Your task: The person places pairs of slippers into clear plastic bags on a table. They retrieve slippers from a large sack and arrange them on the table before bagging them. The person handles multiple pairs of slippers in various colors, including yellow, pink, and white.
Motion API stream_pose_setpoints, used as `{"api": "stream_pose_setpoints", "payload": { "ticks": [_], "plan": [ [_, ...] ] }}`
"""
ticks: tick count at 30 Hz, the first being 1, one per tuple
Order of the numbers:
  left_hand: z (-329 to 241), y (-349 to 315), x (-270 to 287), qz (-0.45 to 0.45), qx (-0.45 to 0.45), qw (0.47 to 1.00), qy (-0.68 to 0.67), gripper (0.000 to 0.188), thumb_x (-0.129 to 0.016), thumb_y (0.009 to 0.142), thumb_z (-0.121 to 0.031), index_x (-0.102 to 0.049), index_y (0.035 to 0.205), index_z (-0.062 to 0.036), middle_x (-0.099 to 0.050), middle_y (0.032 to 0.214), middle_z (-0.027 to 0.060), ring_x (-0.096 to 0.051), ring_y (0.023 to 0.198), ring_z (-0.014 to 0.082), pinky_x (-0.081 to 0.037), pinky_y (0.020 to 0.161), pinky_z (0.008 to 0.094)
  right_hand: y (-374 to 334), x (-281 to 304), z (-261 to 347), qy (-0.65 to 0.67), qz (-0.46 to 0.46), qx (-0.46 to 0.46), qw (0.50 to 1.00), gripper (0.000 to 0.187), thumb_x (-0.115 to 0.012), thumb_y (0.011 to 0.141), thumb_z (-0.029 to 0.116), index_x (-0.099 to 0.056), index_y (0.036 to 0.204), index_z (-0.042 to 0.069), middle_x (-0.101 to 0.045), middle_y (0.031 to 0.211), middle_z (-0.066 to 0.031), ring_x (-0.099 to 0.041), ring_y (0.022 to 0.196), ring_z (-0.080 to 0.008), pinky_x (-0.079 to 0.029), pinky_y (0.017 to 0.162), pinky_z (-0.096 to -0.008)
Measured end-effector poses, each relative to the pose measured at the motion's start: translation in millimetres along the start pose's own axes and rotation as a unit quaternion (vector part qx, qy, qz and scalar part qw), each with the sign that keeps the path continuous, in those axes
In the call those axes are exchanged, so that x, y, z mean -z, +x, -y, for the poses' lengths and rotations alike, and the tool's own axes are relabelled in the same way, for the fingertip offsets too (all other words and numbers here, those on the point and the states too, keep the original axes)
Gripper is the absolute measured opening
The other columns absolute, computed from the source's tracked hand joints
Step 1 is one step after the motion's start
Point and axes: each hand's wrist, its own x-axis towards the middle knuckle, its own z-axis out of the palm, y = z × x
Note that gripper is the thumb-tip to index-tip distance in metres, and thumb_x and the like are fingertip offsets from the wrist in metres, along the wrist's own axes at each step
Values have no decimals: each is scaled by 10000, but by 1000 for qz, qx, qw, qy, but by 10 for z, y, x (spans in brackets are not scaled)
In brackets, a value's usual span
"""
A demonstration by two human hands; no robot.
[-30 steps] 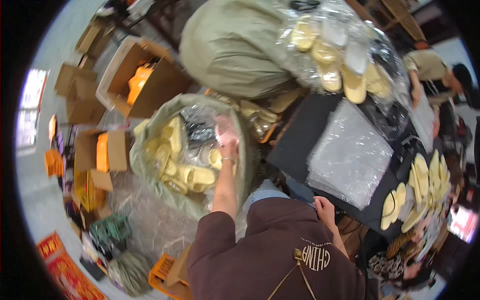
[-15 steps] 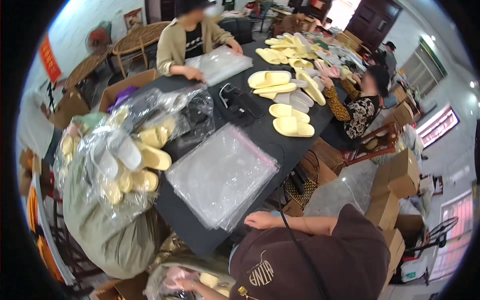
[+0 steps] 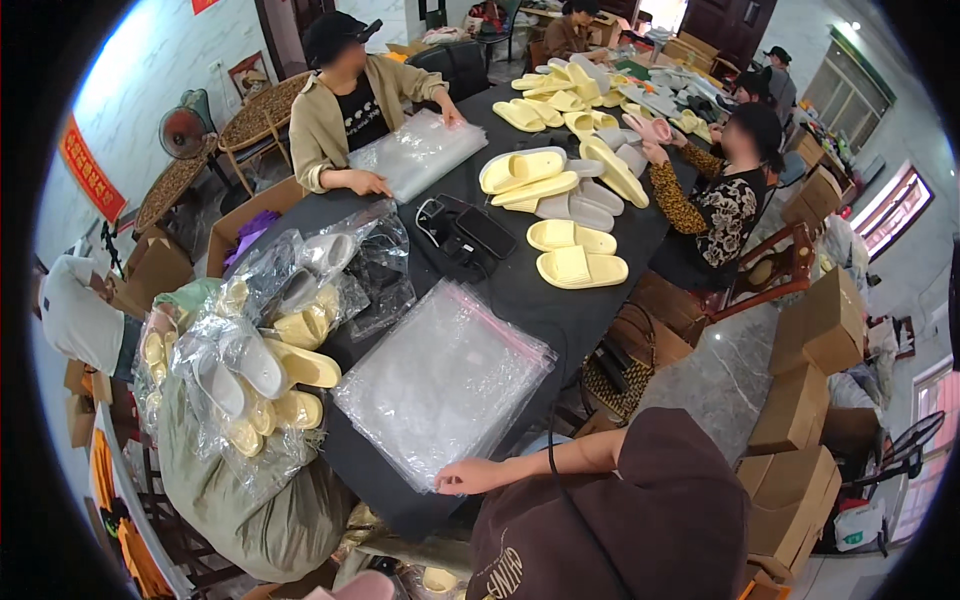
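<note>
My right hand (image 3: pixel 470 476) is at the near corner of a stack of clear plastic bags (image 3: pixel 435 380), its fingers bent and pinched on the edge. The bags lie flat on the black-covered table and have a pink strip along the far right side. At the lower edge of the picture, part of a pink slipper (image 3: pixel 362 588) shows; my left hand is out of sight there. To the left of the stack, grey and yellow slippers (image 3: pixel 250 365) in clear bags are heaped on a large green-grey sack (image 3: pixel 255 515).
Loose yellow slippers (image 3: pixel 580 255) and grey ones (image 3: pixel 585 205) lie across the table. Near them is a black phone (image 3: pixel 485 232) with a cable. Opposite, a person (image 3: pixel 365 120) handles clear bags (image 3: pixel 420 160); on the right, another person (image 3: pixel 715 205) holds a pink slipper. Cardboard boxes (image 3: pixel 790 505) stand at the right.
My right hand has moved left onto the bag stack's near corner. My left hand, earlier at a pink slipper low in the picture, has gone out of view; the pink slipper is nearer the lower edge.
</note>
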Motion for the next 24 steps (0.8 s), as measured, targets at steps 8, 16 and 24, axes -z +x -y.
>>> {"api": "stream_pose_setpoints", "payload": {
  "ticks": [8,16,24],
  "plan": [
    [-788,76,-101,-10,-90,996,20,332,-470,929,-238,-505,1193,-39,-574,1111,175,-531,1063,358,-427,895,469,349,240,342,401,72,68,911,721,-528,928,387,-128,1467,123,-431,1334,-116,-478,1158,-182,-408,958,-333],
    [-1948,289,-227,-16,-107,993,-49,193,-517,890,-136,-539,1033,-9,-537,925,86,-495,846,210,-418,715,353,138,984,-19,383,18,14,923,718,-578,918,290,-154,1462,92,-399,1369,-102,-445,1204,-173,-383,995,-340],
    [-1583,331,-855,71,79,970,-220,323,-452,978,-279,-574,1091,-2,-626,951,45,-575,838,95,-451,684,215,-294,1128,-219,372,-64,4,926,520,-631,877,183,-411,1305,-14,-533,1192,-51,-489,1101,-122,-378,959,-276]
  ]
}}
